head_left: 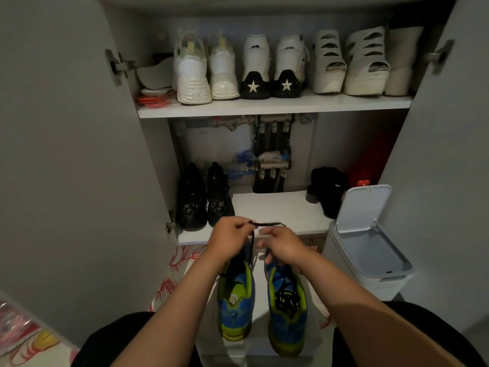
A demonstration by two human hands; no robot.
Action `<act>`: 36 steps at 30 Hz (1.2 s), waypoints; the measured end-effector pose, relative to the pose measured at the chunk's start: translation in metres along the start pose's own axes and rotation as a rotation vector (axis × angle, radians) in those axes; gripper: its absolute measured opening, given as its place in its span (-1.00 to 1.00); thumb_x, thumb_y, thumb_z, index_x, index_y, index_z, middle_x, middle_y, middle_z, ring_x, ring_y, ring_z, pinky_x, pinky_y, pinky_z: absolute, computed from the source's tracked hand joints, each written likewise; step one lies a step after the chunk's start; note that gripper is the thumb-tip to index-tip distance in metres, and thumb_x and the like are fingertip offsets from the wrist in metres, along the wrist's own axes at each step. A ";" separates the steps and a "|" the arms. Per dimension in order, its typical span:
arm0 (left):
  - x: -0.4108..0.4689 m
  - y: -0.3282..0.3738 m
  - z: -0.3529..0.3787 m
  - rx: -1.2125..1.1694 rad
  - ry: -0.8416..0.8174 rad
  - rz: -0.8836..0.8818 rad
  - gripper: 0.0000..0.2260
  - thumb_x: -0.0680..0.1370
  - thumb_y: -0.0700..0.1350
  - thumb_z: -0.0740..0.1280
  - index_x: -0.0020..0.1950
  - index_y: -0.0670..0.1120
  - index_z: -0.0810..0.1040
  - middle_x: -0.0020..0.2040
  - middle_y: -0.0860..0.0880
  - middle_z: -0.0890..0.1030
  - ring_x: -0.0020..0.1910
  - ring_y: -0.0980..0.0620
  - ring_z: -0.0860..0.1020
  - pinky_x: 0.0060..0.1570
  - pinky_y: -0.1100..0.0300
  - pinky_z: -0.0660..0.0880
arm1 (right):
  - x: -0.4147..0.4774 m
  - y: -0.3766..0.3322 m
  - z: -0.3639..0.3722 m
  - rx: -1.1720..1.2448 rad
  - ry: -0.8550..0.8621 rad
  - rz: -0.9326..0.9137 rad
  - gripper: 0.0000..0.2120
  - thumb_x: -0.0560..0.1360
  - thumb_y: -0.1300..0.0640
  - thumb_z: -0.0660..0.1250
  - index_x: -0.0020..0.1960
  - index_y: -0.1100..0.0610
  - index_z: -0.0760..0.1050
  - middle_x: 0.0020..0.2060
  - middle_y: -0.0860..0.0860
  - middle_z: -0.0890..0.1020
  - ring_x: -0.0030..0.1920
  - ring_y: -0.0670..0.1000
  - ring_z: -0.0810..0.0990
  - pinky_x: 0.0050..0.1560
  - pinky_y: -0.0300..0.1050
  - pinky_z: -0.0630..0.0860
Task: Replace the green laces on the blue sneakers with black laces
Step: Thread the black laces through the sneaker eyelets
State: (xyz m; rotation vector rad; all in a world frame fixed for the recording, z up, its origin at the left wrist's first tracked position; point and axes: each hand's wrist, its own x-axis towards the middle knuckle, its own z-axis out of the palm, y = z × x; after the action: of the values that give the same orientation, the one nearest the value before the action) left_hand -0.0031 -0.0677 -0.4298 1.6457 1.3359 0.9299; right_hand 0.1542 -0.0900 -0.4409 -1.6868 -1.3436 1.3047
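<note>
Two blue sneakers with lime-green trim stand side by side on the floor between my knees, heels toward me: the left sneaker (235, 300) and the right sneaker (287, 311). A coiled black lace (287, 298) lies inside the right sneaker. My left hand (230, 239) pinches another black lace (267, 224), which runs down from it to the left sneaker and sideways to the right. My right hand (280, 246) hovers above the right sneaker with curled fingers by the lace's far end; its grip is hidden. No green laces show.
An open shoe cupboard faces me, its doors (79, 154) swung wide. Black boots (203, 200) stand on the lower shelf (277, 210), white shoes (219, 70) above. A white bin (370, 242) with raised lid stands at right. A patterned mat (180, 263) lies under the sneakers.
</note>
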 end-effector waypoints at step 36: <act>-0.003 -0.055 -0.030 0.566 -0.504 -0.288 -0.87 0.52 -0.19 0.28 -0.15 0.04 0.43 -0.17 0.03 0.52 -0.25 0.12 0.50 -0.39 0.32 0.40 | 0.015 -0.016 0.009 0.142 0.122 0.037 -0.68 0.66 -0.01 0.18 -0.12 0.15 0.55 -0.22 0.10 0.70 -0.49 0.03 0.59 -0.55 -0.24 0.34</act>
State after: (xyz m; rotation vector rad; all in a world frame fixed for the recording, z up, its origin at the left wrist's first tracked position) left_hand -0.0522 -0.0597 -0.4675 1.8590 1.4865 -0.0592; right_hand 0.1398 -0.0722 -0.4347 -1.6720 -1.1281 1.2648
